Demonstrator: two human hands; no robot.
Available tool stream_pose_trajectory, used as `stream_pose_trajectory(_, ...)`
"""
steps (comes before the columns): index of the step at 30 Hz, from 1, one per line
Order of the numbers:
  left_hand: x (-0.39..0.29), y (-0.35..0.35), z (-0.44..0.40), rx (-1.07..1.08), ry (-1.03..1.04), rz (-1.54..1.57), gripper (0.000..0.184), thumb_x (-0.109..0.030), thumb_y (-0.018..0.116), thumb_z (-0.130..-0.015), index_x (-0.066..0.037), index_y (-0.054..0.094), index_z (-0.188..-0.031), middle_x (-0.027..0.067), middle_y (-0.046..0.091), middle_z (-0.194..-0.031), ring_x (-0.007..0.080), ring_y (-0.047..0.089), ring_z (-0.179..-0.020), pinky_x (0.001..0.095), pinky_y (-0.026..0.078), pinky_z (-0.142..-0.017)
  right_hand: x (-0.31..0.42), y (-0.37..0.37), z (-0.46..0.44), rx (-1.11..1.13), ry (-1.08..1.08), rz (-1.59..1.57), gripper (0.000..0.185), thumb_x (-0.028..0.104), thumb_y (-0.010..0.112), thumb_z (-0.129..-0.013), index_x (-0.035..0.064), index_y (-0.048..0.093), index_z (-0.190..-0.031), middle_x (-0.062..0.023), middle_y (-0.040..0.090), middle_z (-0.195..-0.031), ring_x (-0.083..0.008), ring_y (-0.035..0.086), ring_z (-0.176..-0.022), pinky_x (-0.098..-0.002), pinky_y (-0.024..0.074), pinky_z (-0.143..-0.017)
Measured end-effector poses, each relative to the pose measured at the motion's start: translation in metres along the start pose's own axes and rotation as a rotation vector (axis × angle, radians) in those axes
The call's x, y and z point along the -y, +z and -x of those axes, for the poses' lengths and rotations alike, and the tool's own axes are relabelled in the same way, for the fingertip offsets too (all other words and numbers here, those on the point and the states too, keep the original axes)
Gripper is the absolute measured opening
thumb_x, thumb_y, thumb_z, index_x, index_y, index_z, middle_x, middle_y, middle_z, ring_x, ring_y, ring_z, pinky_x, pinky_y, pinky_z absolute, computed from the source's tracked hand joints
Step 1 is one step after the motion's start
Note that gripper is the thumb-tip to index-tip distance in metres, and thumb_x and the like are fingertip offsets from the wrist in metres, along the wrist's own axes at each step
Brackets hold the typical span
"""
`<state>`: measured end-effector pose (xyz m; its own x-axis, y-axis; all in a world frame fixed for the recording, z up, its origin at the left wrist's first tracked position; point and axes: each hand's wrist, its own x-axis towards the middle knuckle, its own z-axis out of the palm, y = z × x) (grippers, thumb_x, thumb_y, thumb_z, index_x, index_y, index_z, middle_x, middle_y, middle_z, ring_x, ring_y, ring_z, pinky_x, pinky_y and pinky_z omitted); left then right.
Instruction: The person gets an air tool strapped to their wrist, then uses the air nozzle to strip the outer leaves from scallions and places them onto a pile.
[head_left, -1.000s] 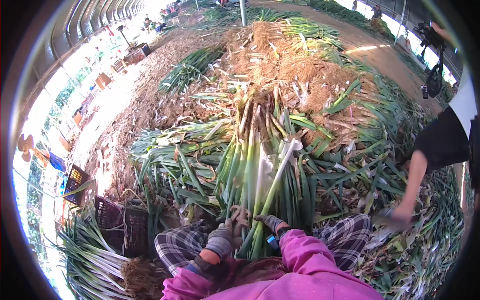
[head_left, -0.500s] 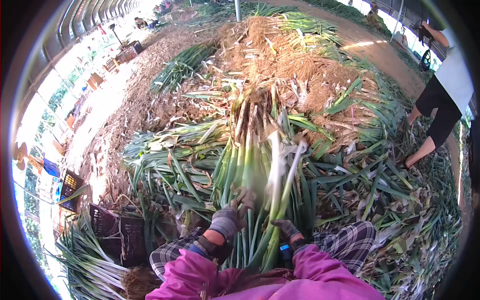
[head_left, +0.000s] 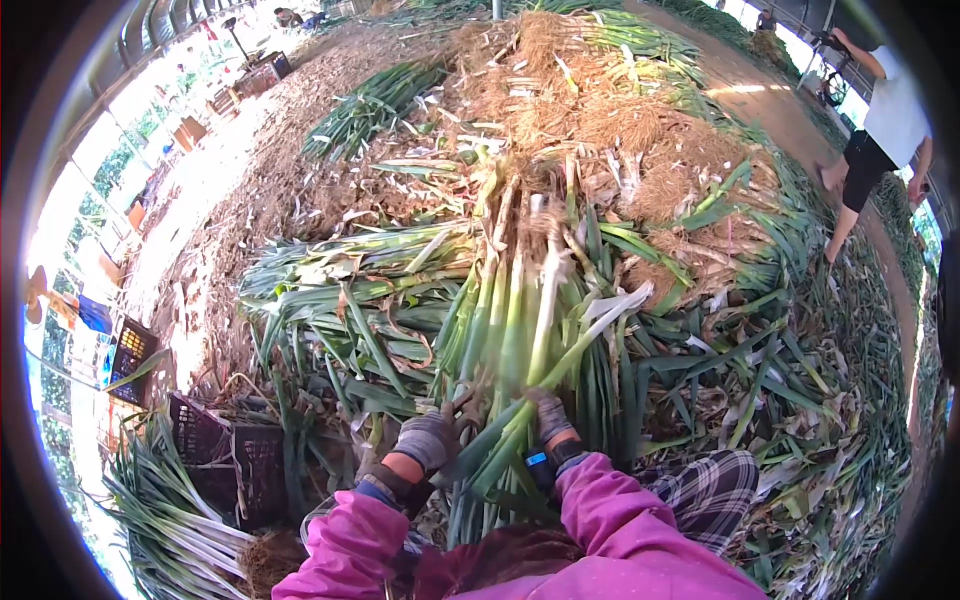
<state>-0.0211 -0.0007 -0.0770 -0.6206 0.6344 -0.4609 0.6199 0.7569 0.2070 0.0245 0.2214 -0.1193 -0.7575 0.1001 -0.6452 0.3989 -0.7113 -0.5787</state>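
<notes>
My right hand [head_left: 548, 414], in a grey glove, is closed around the green part of a green onion [head_left: 578, 352]. Its pale end points up and to the right, with a loose outer layer. Beside it another green onion [head_left: 546, 310] shows a white stalk, with its root end blurred. My left hand [head_left: 428, 438], also gloved, is at the left edge of the green leaves [head_left: 490, 455] in front of me; motion smears its fingers, so I cannot tell whether they grip. More green onions [head_left: 495, 310] lie lengthwise ahead of both hands, roots away from me.
A rooty pile of green onions [head_left: 610, 120] spreads ahead. Dark crates [head_left: 258, 475] stand at the left, beside a bundle of green onions [head_left: 190, 520]. Leaf scraps [head_left: 790, 470] cover the ground at right, where a person [head_left: 885, 130] is on the path.
My right hand has moved up and left along the leaves, and the green onion in it leans further right. My left hand has shifted slightly left. The person at right has moved farther away.
</notes>
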Motion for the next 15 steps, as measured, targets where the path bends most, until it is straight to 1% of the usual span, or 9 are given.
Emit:
stream_pose_trajectory(2, 0.004, -0.006, -0.001, 0.179, -0.019, -0.069, 0.040, -0.032, 0.045, -0.083, -0.017, 0.049, -0.120, 0.0183, 0.048, -0.114, 0.0345, 0.057, -0.098, 0.0465, 0.048, -0.077, -0.014, -0.003, -0.004, -0.020, 0.021, -0.066, 0.026, 0.025, 0.066, -0.073, 0.0058, 0.062, -0.090, -0.0063, 0.061, -0.074, -0.0211, 0.059, -0.064, -0.0328, 0.0504, -0.062)
stream_pose_trajectory(3, -0.002, -0.025, 0.002, 0.204, 0.044, -0.077, 0.038, -0.029, 0.043, -0.084, -0.019, 0.051, -0.119, 0.0183, 0.047, -0.116, 0.0340, 0.057, -0.097, 0.0461, 0.048, -0.077, -0.032, -0.025, -0.024, -0.019, 0.061, -0.118, 0.026, 0.024, 0.065, -0.073, 0.0055, 0.062, -0.091, -0.0067, 0.061, -0.075, -0.0212, 0.059, -0.064, -0.0331, 0.0503, -0.062)
stream_pose_trajectory(6, -0.001, -0.037, -0.009, 0.220, 0.100, -0.110, 0.036, -0.028, 0.043, -0.084, -0.018, 0.051, -0.118, 0.0184, 0.047, -0.117, 0.0336, 0.057, -0.098, 0.0462, 0.047, -0.077, -0.040, -0.028, -0.040, -0.080, 0.026, -0.024, 0.025, 0.024, 0.066, -0.072, 0.0058, 0.062, -0.090, -0.0067, 0.061, -0.075, -0.0209, 0.059, -0.066, -0.0339, 0.0503, -0.061)
stream_pose_trajectory(9, 0.001, -0.054, -0.023, 0.185, 0.105, -0.099, 0.035, -0.027, 0.043, -0.084, -0.018, 0.051, -0.117, 0.0178, 0.048, -0.117, 0.0340, 0.056, -0.098, 0.0457, 0.047, -0.077, -0.038, -0.021, -0.044, -0.014, -0.011, -0.059, 0.030, 0.022, 0.066, -0.075, 0.0039, 0.060, -0.099, -0.0051, 0.060, -0.077, -0.0169, 0.059, -0.070, -0.0308, 0.0501, -0.064)
stream_pose_trajectory(11, 0.019, -0.038, -0.053, 0.151, 0.026, -0.021, 0.037, -0.026, 0.046, -0.082, -0.019, 0.051, -0.117, 0.0168, 0.048, -0.117, 0.0346, 0.056, -0.097, 0.0453, 0.047, -0.077, -0.039, -0.017, -0.049, -0.043, -0.014, -0.021, 0.026, 0.024, 0.065, -0.074, 0.0059, 0.062, -0.092, -0.0046, 0.060, -0.076, -0.0180, 0.058, -0.068, -0.0316, 0.0486, -0.064)
stream_pose_trajectory(13, 0.018, -0.059, -0.067, 0.112, 0.033, 0.034, 0.040, -0.026, 0.049, -0.079, -0.021, 0.050, -0.119, 0.0151, 0.046, -0.121, 0.0339, 0.056, -0.097, 0.0438, 0.047, -0.078, -0.042, -0.017, -0.056, -0.067, -0.012, 0.031, 0.023, 0.025, 0.065, -0.073, 0.0071, 0.063, -0.088, -0.0040, 0.060, -0.076, -0.0183, 0.057, -0.067, -0.0320, 0.0473, -0.064)
stream_pose_trajectory(15, 0.016, -0.080, -0.087, 0.104, 0.095, -0.068, 0.040, -0.025, 0.049, -0.080, -0.021, 0.049, -0.120, 0.0141, 0.044, -0.124, 0.0323, 0.055, -0.099, 0.0434, 0.047, -0.079, -0.045, -0.019, -0.066, -0.084, -0.008, 0.098, 0.023, 0.026, 0.065, -0.073, 0.0076, 0.063, -0.087, -0.0035, 0.059, -0.076, -0.0179, 0.056, -0.067, -0.0322, 0.0463, -0.066)
